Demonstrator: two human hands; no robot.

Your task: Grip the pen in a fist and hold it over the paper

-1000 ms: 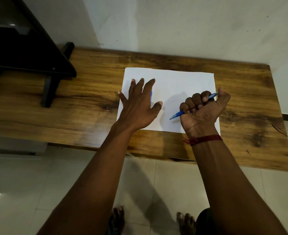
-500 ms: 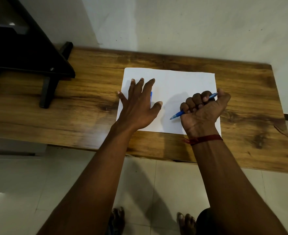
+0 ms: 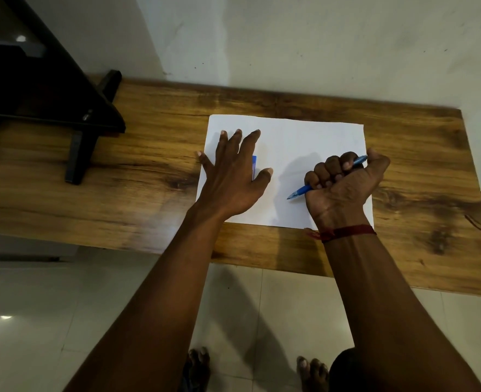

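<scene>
A white sheet of paper lies on a wooden table. My left hand rests flat on the sheet's left part with fingers spread. A small blue object shows beneath its index finger, mostly hidden. My right hand grips a blue pen in a fist over the sheet's right part. The pen tip points left and down toward the paper. A red thread circles my right wrist.
A black stand with a dark slanted body sits on the table's left end. A pale wall rises behind the table. A light tiled floor and bare feet lie below the table's near edge.
</scene>
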